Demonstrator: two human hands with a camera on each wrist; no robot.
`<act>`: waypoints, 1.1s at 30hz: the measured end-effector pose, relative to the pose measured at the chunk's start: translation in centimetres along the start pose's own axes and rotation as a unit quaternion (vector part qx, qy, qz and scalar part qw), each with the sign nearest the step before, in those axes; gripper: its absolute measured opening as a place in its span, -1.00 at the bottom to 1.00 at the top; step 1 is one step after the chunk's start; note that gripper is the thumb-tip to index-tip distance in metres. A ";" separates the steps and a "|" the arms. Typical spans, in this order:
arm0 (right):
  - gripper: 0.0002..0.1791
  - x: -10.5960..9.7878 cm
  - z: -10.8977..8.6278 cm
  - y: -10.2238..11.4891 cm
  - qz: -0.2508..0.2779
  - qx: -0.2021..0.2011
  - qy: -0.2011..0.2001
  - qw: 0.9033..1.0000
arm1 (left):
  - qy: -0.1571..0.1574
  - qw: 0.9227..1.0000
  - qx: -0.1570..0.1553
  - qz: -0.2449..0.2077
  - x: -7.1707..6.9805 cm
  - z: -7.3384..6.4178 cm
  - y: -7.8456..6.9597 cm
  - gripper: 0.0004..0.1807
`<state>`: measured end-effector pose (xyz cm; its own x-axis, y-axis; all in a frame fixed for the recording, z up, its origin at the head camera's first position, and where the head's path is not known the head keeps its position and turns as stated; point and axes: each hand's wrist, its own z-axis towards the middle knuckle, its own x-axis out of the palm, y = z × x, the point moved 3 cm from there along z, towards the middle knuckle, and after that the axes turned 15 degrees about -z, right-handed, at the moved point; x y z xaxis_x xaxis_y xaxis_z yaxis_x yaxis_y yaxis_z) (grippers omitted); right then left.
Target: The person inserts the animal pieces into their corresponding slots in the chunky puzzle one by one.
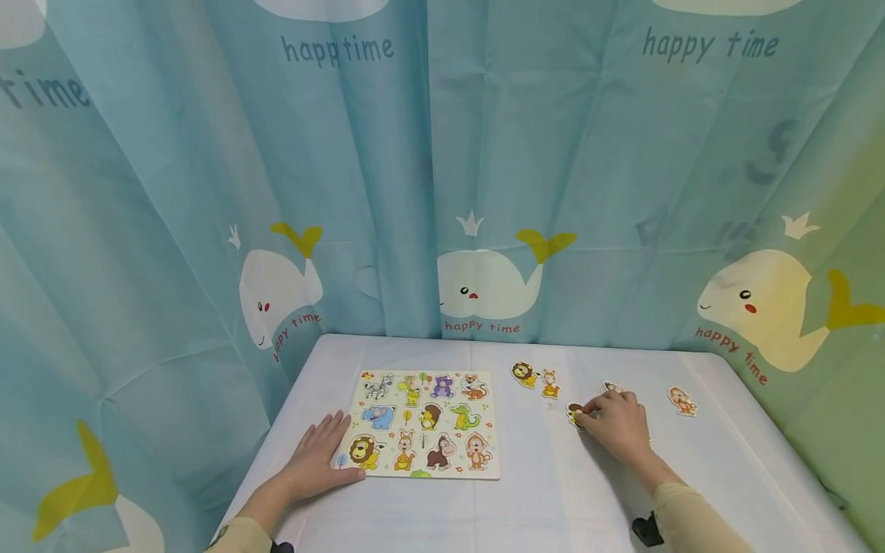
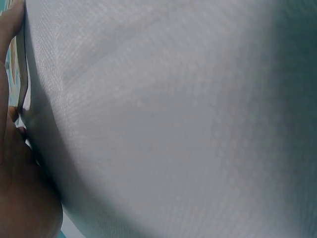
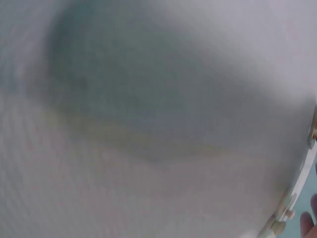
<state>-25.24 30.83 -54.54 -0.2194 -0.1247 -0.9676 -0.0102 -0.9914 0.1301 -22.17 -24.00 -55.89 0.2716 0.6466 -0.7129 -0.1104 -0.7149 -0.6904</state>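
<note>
A wooden animal puzzle board (image 1: 448, 394) lies on the table, showing a zebra, lion, crocodile and other animals. My left hand (image 1: 316, 459) rests flat at its lower left corner, fingers straight along the left side and thumb at the front edge. To the right of the board, my right hand (image 1: 618, 426) pinches a small hedgehog piece (image 1: 573, 415) between thumb and fingertips, low over the tabletop. Part of that piece is hidden by the hand. Another piece (image 1: 608, 385) peeks out behind the fingers, mostly covered. In the right wrist view only fingertips (image 3: 307, 224) show at the edge.
A lion piece (image 1: 525, 375) and a kangaroo piece (image 1: 550, 384) lie close together right of the board. Farther right is a monkey piece (image 1: 682, 401). The white-covered table (image 1: 525, 507) ends at a blue whale-print curtain (image 1: 387, 192).
</note>
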 end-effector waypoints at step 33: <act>-0.90 0.4 0.5 -0.6 0.015 -0.039 0.008 0.999 | 0.003 1.000 -0.010 0.006 0.0 0.1 0.2 0.30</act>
<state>-25.85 31.43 -54.91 -0.2028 -0.1544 -0.9670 0.0723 -0.9872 0.1424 -22.30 -24.12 -56.07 0.2764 0.6364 -0.7201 -0.0945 -0.7277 -0.6794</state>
